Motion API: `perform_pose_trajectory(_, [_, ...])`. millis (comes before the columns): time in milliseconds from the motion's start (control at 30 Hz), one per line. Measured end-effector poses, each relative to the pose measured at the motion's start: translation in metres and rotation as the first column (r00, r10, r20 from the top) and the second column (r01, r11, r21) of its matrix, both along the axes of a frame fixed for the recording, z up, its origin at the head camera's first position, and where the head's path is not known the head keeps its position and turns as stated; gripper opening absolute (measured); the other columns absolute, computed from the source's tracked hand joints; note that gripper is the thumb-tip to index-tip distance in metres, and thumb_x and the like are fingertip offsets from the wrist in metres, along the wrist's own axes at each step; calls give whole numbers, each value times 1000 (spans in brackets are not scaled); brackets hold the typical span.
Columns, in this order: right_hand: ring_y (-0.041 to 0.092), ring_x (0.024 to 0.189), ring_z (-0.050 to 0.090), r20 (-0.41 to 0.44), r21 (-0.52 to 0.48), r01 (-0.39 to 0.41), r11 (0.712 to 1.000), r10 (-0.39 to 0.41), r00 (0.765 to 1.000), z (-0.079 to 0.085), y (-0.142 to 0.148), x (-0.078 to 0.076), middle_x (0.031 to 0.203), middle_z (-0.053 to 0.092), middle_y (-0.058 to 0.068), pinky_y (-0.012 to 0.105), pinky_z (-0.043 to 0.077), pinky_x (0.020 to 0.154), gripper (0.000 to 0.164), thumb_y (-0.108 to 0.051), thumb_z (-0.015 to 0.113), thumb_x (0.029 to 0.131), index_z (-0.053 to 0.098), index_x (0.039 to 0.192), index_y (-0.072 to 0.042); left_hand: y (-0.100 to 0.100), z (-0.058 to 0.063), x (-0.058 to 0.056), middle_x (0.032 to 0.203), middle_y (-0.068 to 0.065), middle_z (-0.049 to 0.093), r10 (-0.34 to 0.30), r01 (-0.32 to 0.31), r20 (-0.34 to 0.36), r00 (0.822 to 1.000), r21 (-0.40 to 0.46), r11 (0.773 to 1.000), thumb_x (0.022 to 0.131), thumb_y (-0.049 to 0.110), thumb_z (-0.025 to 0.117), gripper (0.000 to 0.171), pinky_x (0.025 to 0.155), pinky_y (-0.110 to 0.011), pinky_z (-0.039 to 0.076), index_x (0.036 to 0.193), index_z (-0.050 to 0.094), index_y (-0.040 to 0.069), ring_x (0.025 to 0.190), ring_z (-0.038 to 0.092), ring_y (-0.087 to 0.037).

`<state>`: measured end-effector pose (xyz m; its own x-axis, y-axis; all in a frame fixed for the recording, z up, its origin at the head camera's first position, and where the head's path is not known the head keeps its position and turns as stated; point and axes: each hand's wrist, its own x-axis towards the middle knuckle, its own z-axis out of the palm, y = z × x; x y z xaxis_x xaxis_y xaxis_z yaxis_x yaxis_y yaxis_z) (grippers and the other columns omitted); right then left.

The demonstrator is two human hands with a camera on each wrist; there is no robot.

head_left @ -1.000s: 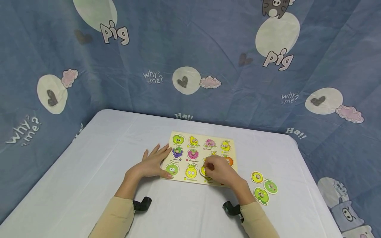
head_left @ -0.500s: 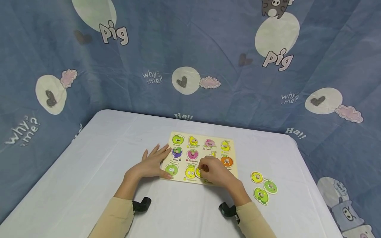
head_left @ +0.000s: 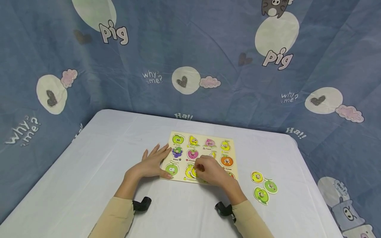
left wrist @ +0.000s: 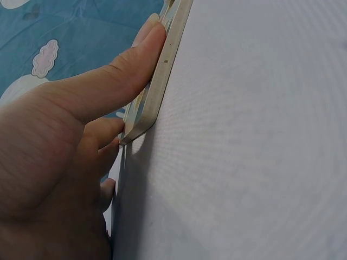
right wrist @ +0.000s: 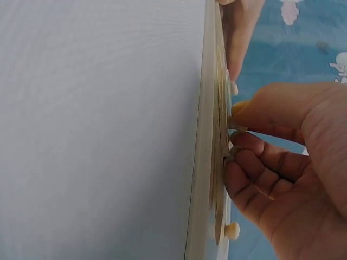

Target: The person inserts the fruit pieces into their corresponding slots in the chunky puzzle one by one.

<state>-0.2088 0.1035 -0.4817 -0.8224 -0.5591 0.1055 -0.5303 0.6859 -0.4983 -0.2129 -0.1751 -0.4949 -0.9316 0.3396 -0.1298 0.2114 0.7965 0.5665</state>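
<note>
A wooden fruit puzzle board [head_left: 184, 150] lies on the white table. My left hand [head_left: 151, 164] rests on its left side with fingers spread; in the left wrist view the thumb lies on top near the corner of the board [left wrist: 157, 86]. Over the front row, my right hand [head_left: 212, 170] pinches a yellow fruit puzzle piece [head_left: 192, 172] by its knob. That piece partly covers the pineapple picture [head_left: 188, 171]. In the right wrist view the thumb and fingers of my right hand [right wrist: 282, 168] meet just above the board; the held piece's underside is hidden.
To the board's right lie three loose knobbed pieces: a round yellow one [head_left: 257, 177], a round green one [head_left: 270, 186] and a green apple [head_left: 261, 196]. Several knobbed pieces, such as the orange [head_left: 227, 161], sit in the board. A blue printed curtain [head_left: 226, 105] hangs behind the table.
My right hand has moved left along the front row with the yellow piece, from right of the pineapple picture to partly over it. The left hand and the board have stayed put.
</note>
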Motion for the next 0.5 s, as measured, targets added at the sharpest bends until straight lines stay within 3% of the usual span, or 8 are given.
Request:
perform_pose_trajectory(233, [9,76,51,13,0,-8,1000,8,1000,1,-5,0,81,57,-9,19,45,67,7,-11,68,88,71,88,-18,0,-2,-2,169,-6,13,-9,9,-5,1000,7,1000,57,69,82,128,116,-72,-11,158,26,14,156,-3,-40])
perform_pose_trajectory(500, [8,76,52,1,16,-17,1000,17,1000,0,-10,-1,82,58,-9,18,45,67,6,-13,68,89,72,90,-18,0,0,0,169,-7,13,-6,6,4,1000,11,1000,59,66,83,126,116,-72,-11,158,25,14,155,-3,-41])
